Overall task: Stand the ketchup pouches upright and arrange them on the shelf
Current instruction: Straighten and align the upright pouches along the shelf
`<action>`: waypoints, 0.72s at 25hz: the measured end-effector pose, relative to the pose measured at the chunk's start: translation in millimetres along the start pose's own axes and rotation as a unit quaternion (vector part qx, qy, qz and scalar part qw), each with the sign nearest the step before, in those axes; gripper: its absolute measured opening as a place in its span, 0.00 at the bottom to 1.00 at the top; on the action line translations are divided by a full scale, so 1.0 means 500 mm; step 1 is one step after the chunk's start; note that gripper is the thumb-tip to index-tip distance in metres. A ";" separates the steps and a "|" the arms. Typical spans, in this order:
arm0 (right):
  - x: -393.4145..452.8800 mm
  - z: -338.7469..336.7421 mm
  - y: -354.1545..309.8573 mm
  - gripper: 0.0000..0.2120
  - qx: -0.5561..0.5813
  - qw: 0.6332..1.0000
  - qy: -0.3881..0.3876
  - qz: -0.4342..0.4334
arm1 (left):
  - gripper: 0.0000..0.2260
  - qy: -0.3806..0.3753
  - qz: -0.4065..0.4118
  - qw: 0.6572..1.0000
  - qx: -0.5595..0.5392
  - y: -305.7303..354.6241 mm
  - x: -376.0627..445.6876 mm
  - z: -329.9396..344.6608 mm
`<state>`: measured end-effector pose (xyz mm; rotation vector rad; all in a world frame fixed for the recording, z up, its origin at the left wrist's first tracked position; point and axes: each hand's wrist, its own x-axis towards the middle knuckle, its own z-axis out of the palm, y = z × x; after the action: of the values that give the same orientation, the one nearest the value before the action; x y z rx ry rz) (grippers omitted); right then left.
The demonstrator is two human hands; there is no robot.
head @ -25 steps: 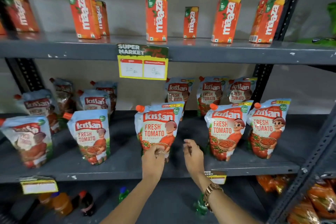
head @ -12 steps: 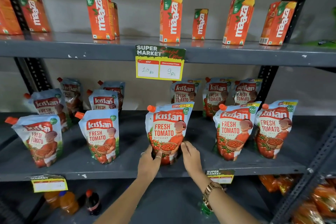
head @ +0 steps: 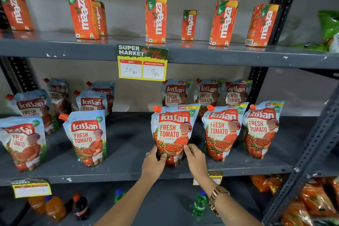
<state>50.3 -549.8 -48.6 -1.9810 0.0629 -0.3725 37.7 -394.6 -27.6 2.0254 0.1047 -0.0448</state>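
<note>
A ketchup pouch [head: 173, 130] with an orange cap stands upright near the front of the grey middle shelf [head: 128, 170]. My left hand [head: 154, 162] grips its lower left corner and my right hand [head: 195, 158] presses its lower right corner. Two more pouches [head: 222, 132] [head: 261, 130] stand upright to its right. Three pouches [head: 208, 93] stand in a row behind. On the left, several pouches [head: 88, 137] stand or lean, one at the far left [head: 23, 143] tilted.
Orange juice cartons [head: 156, 18] line the top shelf, with a price tag [head: 142, 64] hanging from its edge. Drink bottles [head: 78, 207] sit on the bottom shelf, orange snack bags [head: 311, 202] at lower right. A dark slotted upright [head: 310, 154] frames the right side.
Both hands have closed in on the base of the centre pouch, and it now stands straighter. The view has shifted left and slightly closer.
</note>
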 end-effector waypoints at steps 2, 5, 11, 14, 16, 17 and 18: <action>-0.002 -0.013 0.004 0.08 -0.001 1.000 0.002 -0.006 | 0.22 0.002 -0.003 1.000 -0.003 0.006 0.002 0.014; -0.010 -0.018 0.008 0.06 -0.002 1.000 0.004 -0.021 | 0.23 0.008 -0.019 1.000 -0.009 0.010 0.005 0.024; -0.036 -0.006 -0.001 0.04 -0.041 0.987 0.095 -0.123 | 0.21 0.073 -0.015 0.993 -0.097 0.006 -0.003 0.018; -0.046 0.019 -0.018 0.02 -0.092 0.975 0.052 -0.194 | 0.15 0.183 -0.022 0.976 -0.115 -0.012 -0.007 -0.015; -0.054 0.049 -0.035 0.02 -0.082 0.973 0.034 -0.212 | 0.12 0.247 -0.031 0.962 -0.113 -0.033 -0.009 -0.050; -0.056 0.068 -0.045 0.03 -0.070 0.975 0.025 -0.211 | 0.11 0.275 -0.031 0.955 -0.110 -0.044 -0.009 -0.072; -0.057 0.088 -0.055 0.04 -0.057 0.977 0.017 -0.207 | 0.10 0.300 -0.030 0.947 -0.108 -0.055 -0.010 -0.097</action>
<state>32.4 -493.1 -47.4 -2.0974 -0.3170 -0.6847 29.3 -339.6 -30.3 1.7550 0.5318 0.5280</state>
